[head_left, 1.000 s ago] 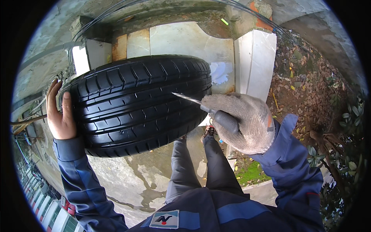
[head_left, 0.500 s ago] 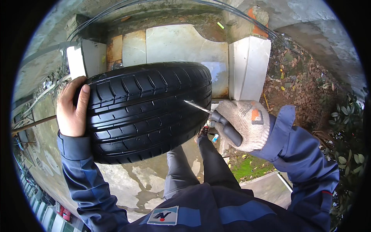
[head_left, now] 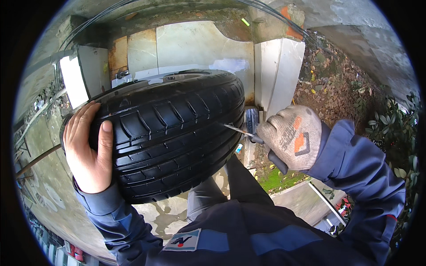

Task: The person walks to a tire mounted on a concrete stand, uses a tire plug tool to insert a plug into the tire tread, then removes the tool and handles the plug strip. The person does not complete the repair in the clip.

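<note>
A black tire (head_left: 177, 128) is in front of me, tilted, with its grooved tread toward me and a strip of its far side showing. My left hand (head_left: 91, 150) is bare and grips the tire's left edge, thumb on the tread and fingers over the far side. My right hand (head_left: 290, 137), in a grey knit glove with an orange mark, is closed round the black handle of a tire plug tool (head_left: 242, 130). The tool's thin metal shaft points left, its tip at the tread's right part; whether it touches or enters the rubber I cannot tell.
Pale stone slabs (head_left: 204, 44) form a basin-like structure behind the tire, with a white upright panel (head_left: 284, 75) on its right. Fallen leaves (head_left: 341, 84) cover soil at the far right. Cables (head_left: 284, 20) cross the top. A thin rod (head_left: 37, 160) lies left.
The tire has tilted, showing more of its far side. My right hand has moved right with the tool, its glove turned more toward view. My left hand sits slightly lower.
</note>
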Demonstrator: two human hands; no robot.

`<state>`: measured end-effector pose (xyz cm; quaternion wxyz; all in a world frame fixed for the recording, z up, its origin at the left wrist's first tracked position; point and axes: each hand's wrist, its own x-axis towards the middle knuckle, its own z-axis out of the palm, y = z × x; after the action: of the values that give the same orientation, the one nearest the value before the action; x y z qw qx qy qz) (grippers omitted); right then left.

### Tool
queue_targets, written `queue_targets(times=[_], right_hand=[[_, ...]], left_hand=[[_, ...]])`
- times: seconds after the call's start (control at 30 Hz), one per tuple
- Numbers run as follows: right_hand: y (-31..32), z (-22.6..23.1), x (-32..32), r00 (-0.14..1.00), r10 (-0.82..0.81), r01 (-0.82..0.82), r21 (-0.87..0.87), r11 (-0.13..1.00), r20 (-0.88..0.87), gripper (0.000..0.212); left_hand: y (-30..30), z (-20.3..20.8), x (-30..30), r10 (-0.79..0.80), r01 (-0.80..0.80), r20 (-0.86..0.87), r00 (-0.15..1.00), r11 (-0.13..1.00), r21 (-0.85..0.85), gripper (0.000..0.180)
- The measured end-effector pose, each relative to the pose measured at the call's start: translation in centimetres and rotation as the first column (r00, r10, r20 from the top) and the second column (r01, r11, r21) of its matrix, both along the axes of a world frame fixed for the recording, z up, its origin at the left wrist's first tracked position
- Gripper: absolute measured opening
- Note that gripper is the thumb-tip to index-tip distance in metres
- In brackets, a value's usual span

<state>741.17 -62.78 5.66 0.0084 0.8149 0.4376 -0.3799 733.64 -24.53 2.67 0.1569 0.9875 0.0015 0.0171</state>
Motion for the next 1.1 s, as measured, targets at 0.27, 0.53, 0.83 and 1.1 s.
queue_targets(times=[0.27, 0.53, 0.83, 1.1], right_hand=[[-0.5, -0.9, -0.4, 0.800, -0.450, 0.542, 0.155, 0.826, -0.398, 0.011], [-0.1, -1.4, -1.4, 0.553, -0.598, 0.775, 0.095, 0.625, -0.580, 0.013], [0.0, -0.8, 1.5, 0.873, -0.304, 0.340, 0.028, 0.940, -0.382, 0.013], [2.3, 0.6, -0.6, -0.109, -0.938, 0.721, -0.676, 0.153, -0.329, 0.008]], left_hand=[[-0.3, 0.7, 0.3, -0.012, 0.015, -0.087, 0.996, 0.999, 0.037, 0.047], [-0.2, 1.2, 1.2, -0.024, 0.030, -0.158, 0.987, 0.999, 0.033, 0.052], [0.1, 1.3, 0.7, -0.036, 0.041, -0.215, 0.976, 0.999, 0.022, 0.062], [0.5, 1.3, 0.3, -0.053, 0.063, -0.243, 0.969, 0.998, 0.031, 0.070]])
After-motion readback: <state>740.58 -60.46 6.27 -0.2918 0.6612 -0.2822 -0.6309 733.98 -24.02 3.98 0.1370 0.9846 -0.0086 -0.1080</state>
